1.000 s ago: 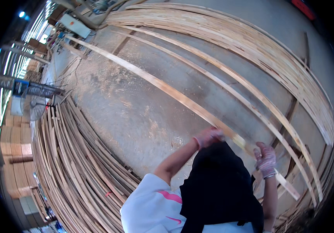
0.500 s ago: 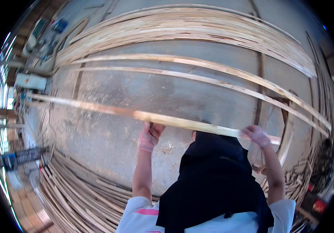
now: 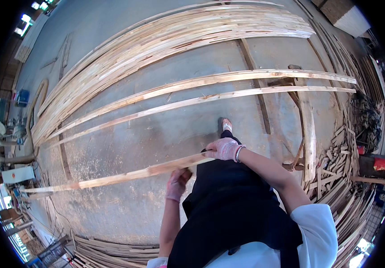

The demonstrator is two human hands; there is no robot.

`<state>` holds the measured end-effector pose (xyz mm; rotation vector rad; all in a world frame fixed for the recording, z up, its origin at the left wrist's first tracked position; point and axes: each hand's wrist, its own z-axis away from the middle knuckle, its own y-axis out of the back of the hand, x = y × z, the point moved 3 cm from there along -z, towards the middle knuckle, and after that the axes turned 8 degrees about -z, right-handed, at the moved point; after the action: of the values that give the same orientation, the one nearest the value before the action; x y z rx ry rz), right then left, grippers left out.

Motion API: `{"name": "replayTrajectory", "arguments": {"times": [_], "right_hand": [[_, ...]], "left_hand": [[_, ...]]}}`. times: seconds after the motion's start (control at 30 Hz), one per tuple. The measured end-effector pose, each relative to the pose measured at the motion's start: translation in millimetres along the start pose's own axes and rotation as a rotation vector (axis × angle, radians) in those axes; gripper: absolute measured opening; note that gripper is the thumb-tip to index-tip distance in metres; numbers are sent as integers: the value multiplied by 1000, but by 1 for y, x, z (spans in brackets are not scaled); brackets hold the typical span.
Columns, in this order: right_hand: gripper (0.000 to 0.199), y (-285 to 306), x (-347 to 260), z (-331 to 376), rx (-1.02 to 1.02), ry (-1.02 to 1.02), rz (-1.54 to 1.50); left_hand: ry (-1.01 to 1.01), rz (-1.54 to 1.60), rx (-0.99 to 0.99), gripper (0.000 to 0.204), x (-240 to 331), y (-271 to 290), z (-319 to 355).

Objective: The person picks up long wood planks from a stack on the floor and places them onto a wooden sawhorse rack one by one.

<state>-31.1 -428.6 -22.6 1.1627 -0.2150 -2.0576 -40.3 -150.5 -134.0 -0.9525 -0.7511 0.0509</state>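
A long pale wooden strip slants across in front of me, from the far left to just before my body. My right hand, in a pinkish knitted glove, grips its near end with fingers closed over the edge. Just under the strip, my left hand, gloved alike, is closed with curled fingers against its lower edge; the strip partly hides the fingertips. Beyond it, two more long strips lie apart, their right ends resting by a wooden trestle.
A broad stack of long strips lies farther off across floor bearers. Short offcuts pile up on the right, and more strips lie at the lower left. Machinery with a hose and a white box stand along the left.
My view has turned and my body has shifted. My right hand has come closer to my left and now holds the strip's end. The held strip now slopes down toward the left.
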Motion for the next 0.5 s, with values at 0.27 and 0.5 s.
{"name": "replayTrajectory", "arguments": {"times": [0.27,0.5], "right_hand": [[46,43,138,-48,-117,-340,-236],[42,103,241,-130,4,-548,-243]], "left_hand": [[-266,325,973,30,54,26,56],[160,298,1094,48,-16,-28,49]]}}
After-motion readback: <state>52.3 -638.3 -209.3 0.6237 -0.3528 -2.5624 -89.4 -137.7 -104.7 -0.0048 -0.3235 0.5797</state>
